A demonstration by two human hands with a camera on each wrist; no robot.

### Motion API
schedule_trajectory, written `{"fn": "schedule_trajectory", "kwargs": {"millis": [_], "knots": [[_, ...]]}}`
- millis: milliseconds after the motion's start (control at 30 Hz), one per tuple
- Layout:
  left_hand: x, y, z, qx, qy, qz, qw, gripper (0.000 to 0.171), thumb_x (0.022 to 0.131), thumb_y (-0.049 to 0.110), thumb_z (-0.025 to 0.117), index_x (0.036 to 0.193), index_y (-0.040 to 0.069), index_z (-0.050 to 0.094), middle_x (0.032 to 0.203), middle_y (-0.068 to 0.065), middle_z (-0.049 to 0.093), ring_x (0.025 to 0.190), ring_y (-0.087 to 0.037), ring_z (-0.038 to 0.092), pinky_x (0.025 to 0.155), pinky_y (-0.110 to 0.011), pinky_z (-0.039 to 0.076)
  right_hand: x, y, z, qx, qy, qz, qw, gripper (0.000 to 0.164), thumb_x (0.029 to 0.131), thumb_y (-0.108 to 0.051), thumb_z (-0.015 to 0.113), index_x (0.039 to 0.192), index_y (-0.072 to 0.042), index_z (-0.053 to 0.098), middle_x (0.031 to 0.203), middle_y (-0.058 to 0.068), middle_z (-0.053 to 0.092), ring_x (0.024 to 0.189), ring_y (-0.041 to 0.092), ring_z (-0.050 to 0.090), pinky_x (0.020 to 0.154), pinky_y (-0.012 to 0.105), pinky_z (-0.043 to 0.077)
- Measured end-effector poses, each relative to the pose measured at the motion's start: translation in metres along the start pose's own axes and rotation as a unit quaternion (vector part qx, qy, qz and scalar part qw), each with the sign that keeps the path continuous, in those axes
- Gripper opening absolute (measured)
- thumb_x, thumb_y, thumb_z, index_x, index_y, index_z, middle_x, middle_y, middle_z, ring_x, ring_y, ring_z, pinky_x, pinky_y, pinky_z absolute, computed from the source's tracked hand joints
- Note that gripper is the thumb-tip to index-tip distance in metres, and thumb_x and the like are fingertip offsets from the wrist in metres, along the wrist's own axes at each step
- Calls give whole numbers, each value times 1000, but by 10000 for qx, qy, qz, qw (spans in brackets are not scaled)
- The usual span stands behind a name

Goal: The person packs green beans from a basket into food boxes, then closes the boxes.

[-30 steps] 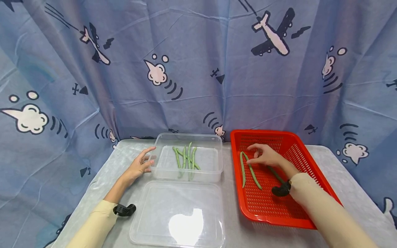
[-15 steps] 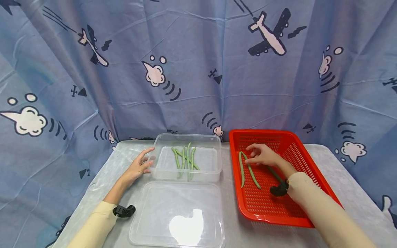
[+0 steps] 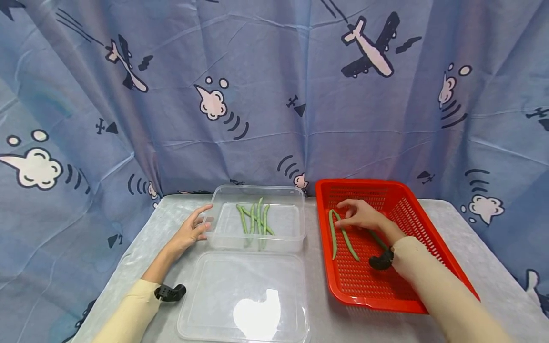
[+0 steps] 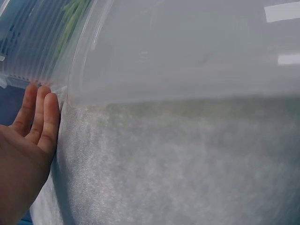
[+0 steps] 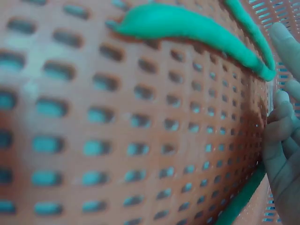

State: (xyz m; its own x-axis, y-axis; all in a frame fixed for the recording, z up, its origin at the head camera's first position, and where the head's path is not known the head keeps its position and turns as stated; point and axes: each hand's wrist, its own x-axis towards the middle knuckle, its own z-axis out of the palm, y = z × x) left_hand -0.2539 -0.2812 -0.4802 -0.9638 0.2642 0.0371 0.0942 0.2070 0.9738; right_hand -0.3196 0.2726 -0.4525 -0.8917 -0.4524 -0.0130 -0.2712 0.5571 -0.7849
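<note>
My left hand (image 3: 190, 231) reaches to the left side of a clear plastic container (image 3: 296, 240), its fingers extended at the wall. In the left wrist view the fingertips (image 4: 51, 101) of that hand meet the container's side. Several green beans (image 3: 264, 219) lie inside, some crossing. My right hand (image 3: 362, 215) is inside the red plastic basket (image 3: 364, 302), thumb and index finger apart beside two green beans (image 3: 345, 238) whose upper ends meet. Another green bean (image 3: 377, 239) lies partly hidden under the right hand and wrist. Nothing shows between the fingers (image 5: 281, 126) in the right wrist view.
A clear lid (image 3: 214, 295) lies flat in front of the container, with a bright reflection on it. The table (image 3: 317, 267) is covered in grey-white cloth. A blue curtain (image 3: 257, 105) printed with planes hangs behind it.
The head view drifts slightly, so everything sits a little further left. Both hands keep nearly the same place beside the container and over the beans.
</note>
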Motion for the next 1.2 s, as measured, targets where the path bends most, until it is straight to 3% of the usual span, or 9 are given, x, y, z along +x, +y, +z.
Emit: {"fn": "schedule_trajectory", "kwargs": {"millis": [200,367,467,600,833,1200], "knots": [[-1,4,1,43,46,-62,10000,59,106,9,52,160,17,30,152,-34,30,135,-50,35,88,-46,51,0,-3,1,739,166,388,9964,57,89,-12,81,135,10,54,66,6,52,49,14,38,49,31,38],[0,8,-1,69,29,20,10000,60,106,9,52,161,16,28,155,-35,25,139,-50,28,87,-45,52,-1,-1,6,929,485,573,9928,57,90,-13,80,135,10,54,65,4,52,51,14,38,50,30,38],[0,7,-2,92,-5,33,10000,60,106,9,52,161,15,28,157,-35,19,142,-50,21,88,-46,51,0,0,12,886,649,595,9922,56,88,-13,82,132,10,57,71,6,61,55,14,48,52,29,44],[-1,6,-1,58,-9,-16,10000,59,106,9,52,160,15,28,156,-35,22,141,-49,24,89,-47,51,1,-2,20,639,791,600,9930,53,86,-10,84,127,11,59,82,13,66,62,17,57,56,30,51],[-1,4,1,55,28,-66,10000,59,106,9,52,160,16,30,151,-34,31,134,-50,36,88,-46,51,-2,-8,26,542,956,697,9915,50,87,-7,82,125,15,59,85,17,64,60,20,60,59,30,55],[-2,6,2,50,37,-32,10000,60,106,8,52,161,16,28,150,-35,33,134,-50,36,88,-45,51,3,-4,30,537,1122,854,9886,41,85,-6,83,117,13,65,77,10,66,60,17,59,57,29,54]]}}
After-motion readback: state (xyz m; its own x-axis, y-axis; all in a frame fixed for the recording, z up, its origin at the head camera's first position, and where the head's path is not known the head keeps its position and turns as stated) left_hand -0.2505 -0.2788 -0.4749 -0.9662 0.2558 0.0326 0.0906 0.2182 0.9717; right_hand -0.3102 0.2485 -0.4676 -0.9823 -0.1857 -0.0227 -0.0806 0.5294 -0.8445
